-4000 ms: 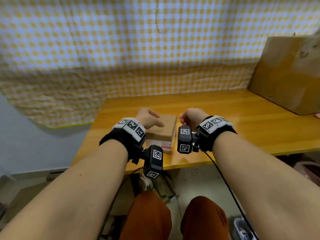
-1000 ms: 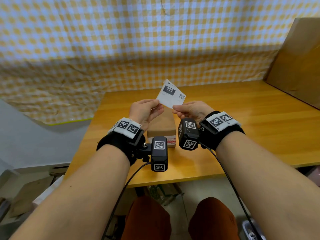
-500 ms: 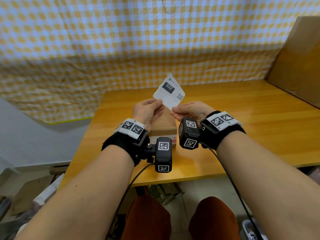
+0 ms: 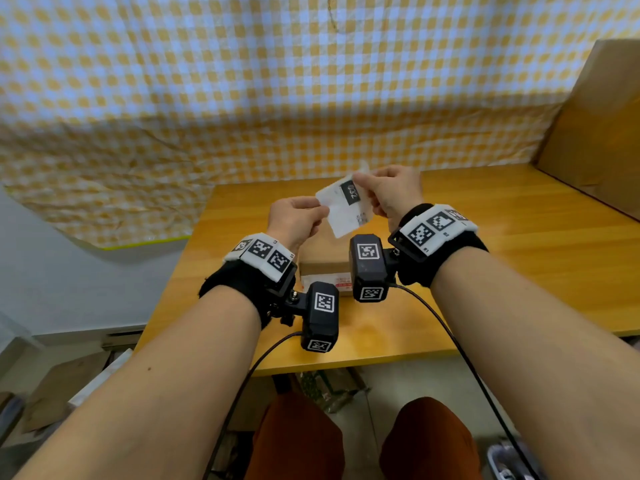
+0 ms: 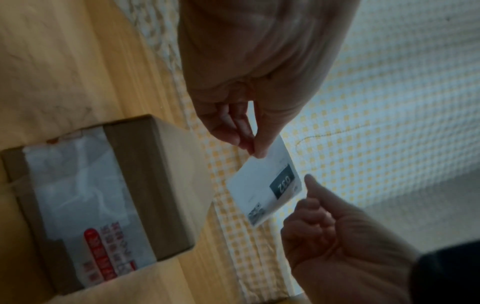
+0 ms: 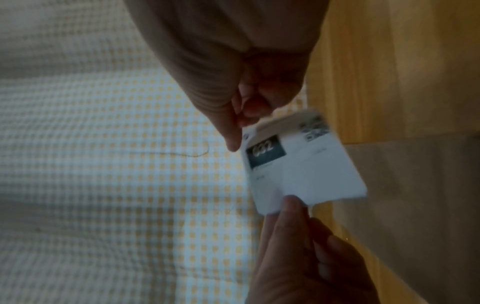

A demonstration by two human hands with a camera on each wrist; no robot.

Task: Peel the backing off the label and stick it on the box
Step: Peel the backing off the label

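Note:
A white label (image 4: 346, 211) printed "032" hangs in the air above a small brown cardboard box (image 4: 323, 252) on the wooden table (image 4: 519, 254). My left hand (image 4: 320, 208) pinches the label's left corner. My right hand (image 4: 362, 183) pinches its upper corner, where a pale edge sticks up past the fingers. In the left wrist view the label (image 5: 267, 189) sits between the left fingertips (image 5: 255, 151) and the right hand (image 5: 322, 222), beside the taped box (image 5: 103, 195). The right wrist view shows the label (image 6: 303, 164) blurred; whether the backing has parted, I cannot tell.
A yellow-and-white checked cloth (image 4: 242, 98) hangs behind the table. A large cardboard box (image 4: 602, 126) stands at the back right. Bare wood lies right of the small box. Cables run from the wrist cameras down past the table's front edge.
The label has tilted and dropped slightly. My right hand has moved from the label's lower edge up to its top corner, while my left hand keeps its pinch on the left side.

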